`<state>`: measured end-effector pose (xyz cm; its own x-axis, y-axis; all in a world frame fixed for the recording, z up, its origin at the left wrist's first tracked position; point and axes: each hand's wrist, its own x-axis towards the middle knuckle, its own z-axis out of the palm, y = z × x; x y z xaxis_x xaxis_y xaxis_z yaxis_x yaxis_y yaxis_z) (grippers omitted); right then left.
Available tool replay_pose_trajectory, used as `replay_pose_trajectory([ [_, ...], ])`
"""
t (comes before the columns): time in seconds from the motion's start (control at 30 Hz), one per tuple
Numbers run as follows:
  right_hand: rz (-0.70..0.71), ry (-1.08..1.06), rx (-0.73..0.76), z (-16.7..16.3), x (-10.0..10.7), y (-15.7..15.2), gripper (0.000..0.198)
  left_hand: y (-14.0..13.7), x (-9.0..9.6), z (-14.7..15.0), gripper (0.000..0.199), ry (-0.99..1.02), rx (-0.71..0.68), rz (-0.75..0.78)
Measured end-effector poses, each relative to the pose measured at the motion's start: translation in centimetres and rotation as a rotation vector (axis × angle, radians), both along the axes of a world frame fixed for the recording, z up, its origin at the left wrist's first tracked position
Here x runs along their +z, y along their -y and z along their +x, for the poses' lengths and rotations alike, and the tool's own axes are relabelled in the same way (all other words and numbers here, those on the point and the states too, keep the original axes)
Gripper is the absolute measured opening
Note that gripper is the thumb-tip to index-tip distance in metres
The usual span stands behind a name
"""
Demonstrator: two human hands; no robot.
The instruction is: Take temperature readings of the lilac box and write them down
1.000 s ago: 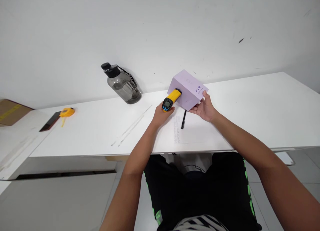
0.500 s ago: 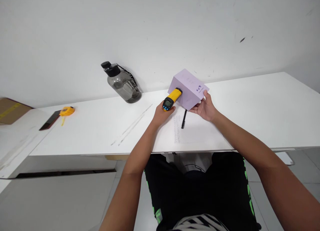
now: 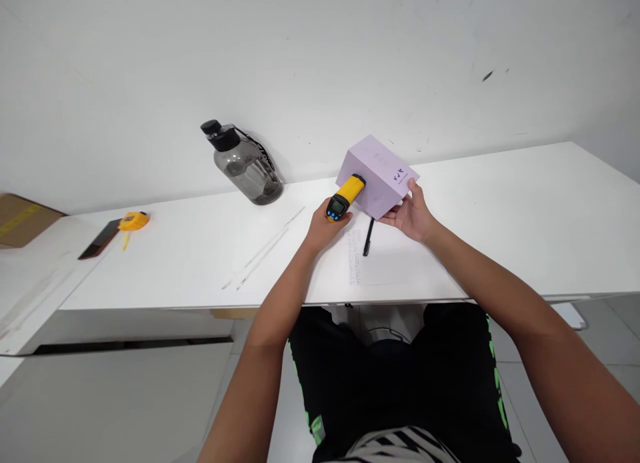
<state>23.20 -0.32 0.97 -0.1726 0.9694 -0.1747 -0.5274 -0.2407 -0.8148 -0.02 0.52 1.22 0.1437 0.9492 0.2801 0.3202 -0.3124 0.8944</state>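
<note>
Over the white desk [image 3: 515, 229], I have the left hand [image 3: 323, 229] wrapped around the handle of a yellow-and-black infrared thermometer [image 3: 349, 190], its nose aimed at the side of a lilac box [image 3: 376, 169]; from here I cannot tell whether the two touch. The right hand [image 3: 413, 211] grips that box at its near right corner, thumb at the printed face and fingers below, and the box is tilted. The thermometer's display [image 3: 338, 207] faces me, too small to read. Just this side of the box I see a black pen [image 3: 368, 239] on a handwritten sheet of paper [image 3: 387, 269]. To the left, a grey transparent bottle [image 3: 250, 173] stands near the wall [image 3: 320, 63], and farther left lies a yellow tape measure [image 3: 133, 221]
</note>
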Motion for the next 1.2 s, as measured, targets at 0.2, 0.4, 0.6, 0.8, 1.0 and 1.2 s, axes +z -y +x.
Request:
replay_pose_trajectory([
  [0.2, 0.002, 0.018, -0.010, -0.1, 0.2, 0.1, 0.074, 0.0, 0.0, 0.0, 0.038, -0.015, 0.005, 0.010],
  [0.4, 0.008, 0.026, -0.009, 0.0, 0.2, 0.1, 0.076, -0.1, 0.0, -0.1, 0.039, -0.021, 0.004, 0.000],
  [0.6, 0.002, 0.027, -0.013, 0.0, 0.2, 0.1, 0.077, -0.1, -0.1, -0.1, 0.040, 0.004, -0.008, 0.020],
  [0.8, -0.004, 0.022, -0.008, 0.0, 0.1, 0.1, 0.077, 0.0, 0.0, -0.1, 0.045, 0.015, -0.030, 0.039],
  [1.0, 0.000, 0.006, 0.000, 0.0, -0.1, 0.0, 0.078, -0.1, 0.0, -0.1, 0.057, -0.011, -0.007, 0.033],
  [1.2, 0.040, 0.030, -0.046, 0.4, 1.0, 0.0, 0.077, -0.3, -0.2, -0.2, 0.062, -0.012, 0.020, 0.101],
])
